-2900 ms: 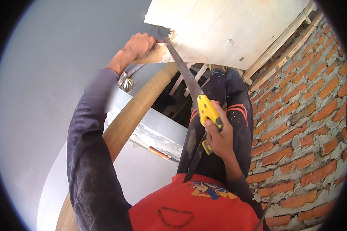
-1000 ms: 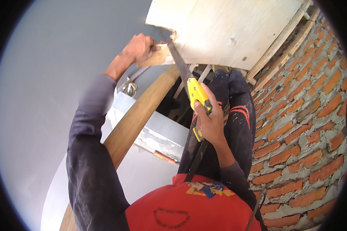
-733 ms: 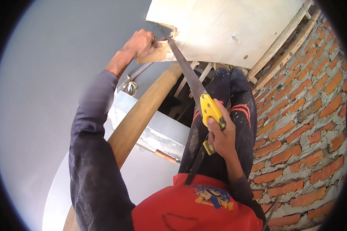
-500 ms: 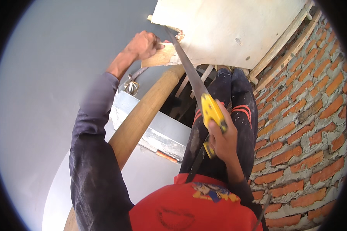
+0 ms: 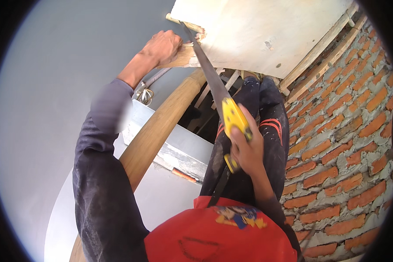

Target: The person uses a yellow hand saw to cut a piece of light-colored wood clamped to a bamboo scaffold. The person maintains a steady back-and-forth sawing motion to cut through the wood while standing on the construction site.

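My right hand (image 5: 247,146) is wrapped round the yellow handle of a handsaw (image 5: 212,72). Its long grey blade slants away to the upper left and lies across the left edge of a pale plywood board (image 5: 266,32), by a ragged, splintered notch. My left hand (image 5: 163,47) is closed on a narrow plywood flap (image 5: 185,57) at the board's near left corner, just left of the blade. Its fingertips are partly hidden.
A thick bamboo pole (image 5: 161,126) runs diagonally under my left arm. My legs (image 5: 273,113) stand below the board's near edge. A rough brick wall (image 5: 336,161) rises on the right, with wooden battens (image 5: 323,52) alongside. A smooth grey wall (image 5: 52,109) is at left.
The saw and my right hand have slid a little forward along the cut, up and to the left. My left hand has shifted slightly upward, still on the plywood flap.
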### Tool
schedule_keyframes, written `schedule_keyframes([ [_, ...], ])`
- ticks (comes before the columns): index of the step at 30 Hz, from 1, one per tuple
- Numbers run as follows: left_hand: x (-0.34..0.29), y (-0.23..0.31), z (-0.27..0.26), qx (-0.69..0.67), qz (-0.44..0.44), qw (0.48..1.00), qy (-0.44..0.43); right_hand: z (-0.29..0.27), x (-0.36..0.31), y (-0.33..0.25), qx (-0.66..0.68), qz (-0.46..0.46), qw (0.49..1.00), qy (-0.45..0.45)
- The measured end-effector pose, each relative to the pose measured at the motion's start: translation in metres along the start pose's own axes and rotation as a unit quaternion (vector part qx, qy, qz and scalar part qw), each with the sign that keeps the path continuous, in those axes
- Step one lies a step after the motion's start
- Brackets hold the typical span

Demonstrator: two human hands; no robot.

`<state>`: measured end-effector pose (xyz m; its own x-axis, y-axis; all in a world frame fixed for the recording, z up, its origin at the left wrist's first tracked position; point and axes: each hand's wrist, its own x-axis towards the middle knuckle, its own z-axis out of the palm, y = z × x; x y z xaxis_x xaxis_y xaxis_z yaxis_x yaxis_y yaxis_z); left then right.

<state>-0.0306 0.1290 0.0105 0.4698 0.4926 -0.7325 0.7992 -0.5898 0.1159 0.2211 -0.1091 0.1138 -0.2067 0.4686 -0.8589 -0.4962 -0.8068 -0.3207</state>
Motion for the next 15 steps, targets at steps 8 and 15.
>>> schedule_keyframes([
  [8,-0.005,0.017,-0.016,0.006,0.038,0.999,-0.007,-0.012,-0.027,-0.003,0.009,0.015,1.000,0.018],
  [15,-0.005,0.025,-0.026,0.080,0.019,0.996,-0.018,-0.015,-0.008,0.007,0.053,0.019,0.998,0.014],
])
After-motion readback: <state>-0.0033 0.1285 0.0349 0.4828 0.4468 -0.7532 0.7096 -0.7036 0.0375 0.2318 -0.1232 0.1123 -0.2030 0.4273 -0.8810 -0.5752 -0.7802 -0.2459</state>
